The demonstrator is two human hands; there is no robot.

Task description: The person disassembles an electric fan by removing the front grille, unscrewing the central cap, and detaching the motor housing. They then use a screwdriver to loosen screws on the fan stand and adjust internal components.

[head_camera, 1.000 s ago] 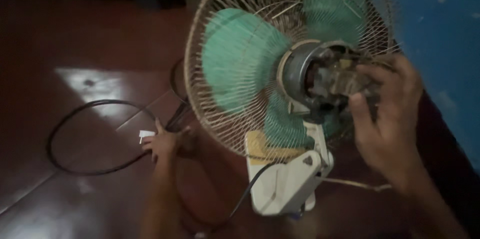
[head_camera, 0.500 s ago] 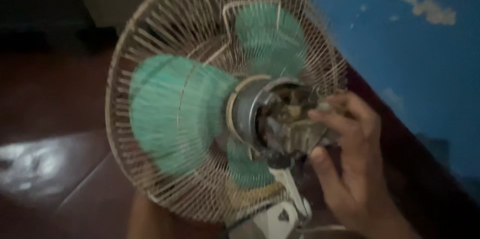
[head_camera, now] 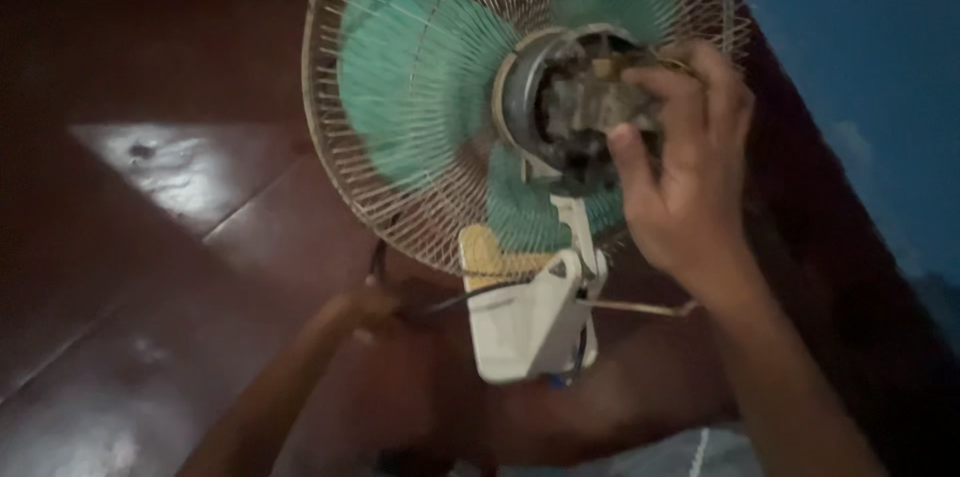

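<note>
At the far left lies the dark reddish-brown tiled floor (head_camera: 150, 237), glossy, with a pale patch of reflected light on one tile. Moving inward, the left hand (head_camera: 365, 312) sits low near the floor, blurred; its fingers seem curled about a thin black power cord (head_camera: 455, 299) that runs toward the fan's base, though the blur and dim light leave it unclear whether the cord is truly gripped. Above it stands the round cream-coloured wire fan guard (head_camera: 345, 152), tilted so its back faces the camera, and behind its ribs show the translucent green plastic fan blades (head_camera: 420, 77) — one broad blade at left, another at the top, a third pointing down. In the middle of the guard is the exposed grey metal fan motor (head_camera: 560, 102), its rear cover off and its inside dusty. Beneath the motor hangs the white plastic fan neck and mount (head_camera: 530, 322), touching the lower rim of the guard. The right hand (head_camera: 690, 167) is closed on the right side of the motor — thumb in front, fingers wrapped over the top. At the far right rises a blue painted wall (head_camera: 860, 57).
</note>
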